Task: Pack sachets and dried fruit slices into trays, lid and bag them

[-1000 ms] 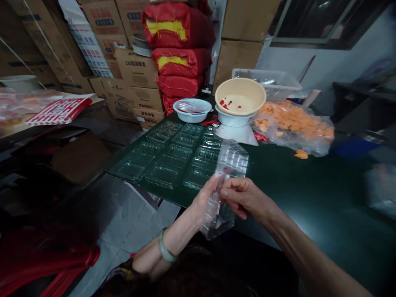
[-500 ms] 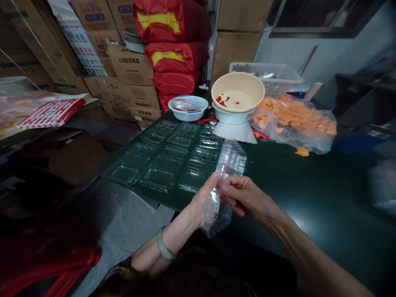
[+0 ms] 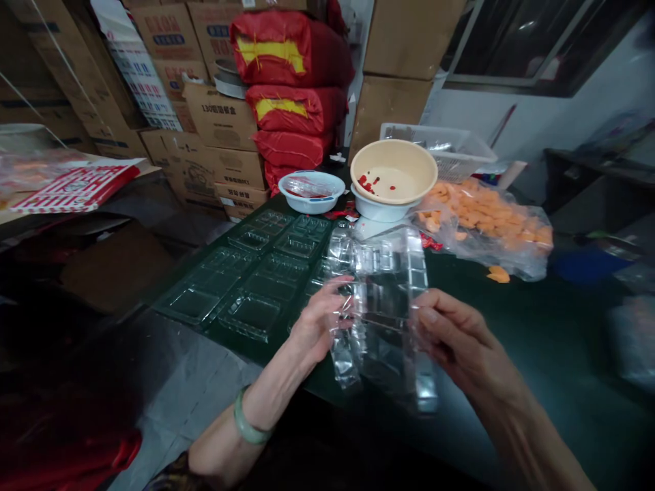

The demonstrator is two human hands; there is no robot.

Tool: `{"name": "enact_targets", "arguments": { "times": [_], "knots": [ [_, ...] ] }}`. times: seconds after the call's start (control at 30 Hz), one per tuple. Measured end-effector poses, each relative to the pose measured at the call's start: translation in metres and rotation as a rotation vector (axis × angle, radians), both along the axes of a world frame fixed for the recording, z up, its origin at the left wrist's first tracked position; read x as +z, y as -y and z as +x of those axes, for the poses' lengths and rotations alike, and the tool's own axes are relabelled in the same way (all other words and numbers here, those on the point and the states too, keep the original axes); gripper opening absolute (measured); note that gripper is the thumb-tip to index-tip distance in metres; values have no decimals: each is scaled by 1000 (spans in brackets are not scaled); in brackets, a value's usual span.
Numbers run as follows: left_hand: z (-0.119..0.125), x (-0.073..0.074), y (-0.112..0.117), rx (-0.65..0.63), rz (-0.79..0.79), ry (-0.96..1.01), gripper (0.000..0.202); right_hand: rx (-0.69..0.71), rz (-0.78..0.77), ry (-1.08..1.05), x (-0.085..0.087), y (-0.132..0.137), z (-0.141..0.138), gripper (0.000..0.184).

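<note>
A clear plastic container (image 3: 381,320) with moulded compartments is held up over the near edge of the table, between my two hands. My left hand (image 3: 320,317) grips its left side, fingers spread along the edge. On the right side, my right hand (image 3: 453,331) pinches the other edge between thumb and fingers. Whether this is one piece or several nested ones, I cannot tell. To the left, several similar clear containers (image 3: 250,314) lie open in rows on the dark green table (image 3: 512,341). The held plastic hides part of the nearest row.
Behind the rows are a pale blue basin (image 3: 312,201) and a cream bowl (image 3: 404,174) with red bits, resting on another basin (image 3: 383,210). A bag of orange pieces (image 3: 496,225) lies right. Red packages (image 3: 291,51) and cardboard boxes (image 3: 220,116) are stacked behind.
My hands have moved apart, and the plastic between them has gone from a narrow, edge-on shape to a wide one. The view has tilted slightly upward.
</note>
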State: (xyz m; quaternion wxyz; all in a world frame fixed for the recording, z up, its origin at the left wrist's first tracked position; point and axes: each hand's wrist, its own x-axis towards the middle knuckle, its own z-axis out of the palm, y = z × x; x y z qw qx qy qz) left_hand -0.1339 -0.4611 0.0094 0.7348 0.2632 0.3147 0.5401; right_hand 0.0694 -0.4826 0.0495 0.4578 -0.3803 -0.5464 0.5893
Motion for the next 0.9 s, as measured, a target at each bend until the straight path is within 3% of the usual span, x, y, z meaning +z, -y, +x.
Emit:
{"name": "enact_targets", "arguments": {
  "times": [0.17,0.27,0.37,0.43,0.53,0.6,0.67,0.73,0.8,0.9],
  "knots": [
    [26,-5,-9,-130,26,30,58,-203,13,-139,-2,-2,38,20],
    [61,-11,-12,-186,52,-146,49,-169,-55,-86,-19,-3,46,24],
    [92,-20,-11,-107,125,-429,40,-157,-92,-146,-43,-8,54,26],
    [106,-24,-8,1,281,-692,39,-180,-83,-222,-60,-11,65,27],
    [118,-28,0,98,673,-1103,53,-219,-71,-300,-82,-10,93,31],
    [125,-34,4,4,891,-1315,59,-280,-121,-300,-94,-3,119,31],
    [132,-43,5,-164,1002,-1490,55,-376,-178,-275,-102,9,147,30],
    [138,-52,2,-302,1033,-1622,45,-488,-182,-264,-105,25,173,31],
    [142,-57,-1,-344,1006,-1687,40,-564,-152,-275,-100,43,188,34],
    [146,-45,3,-172,842,-1532,45,-608,-93,-246,-80,64,177,35]
  ]
}}
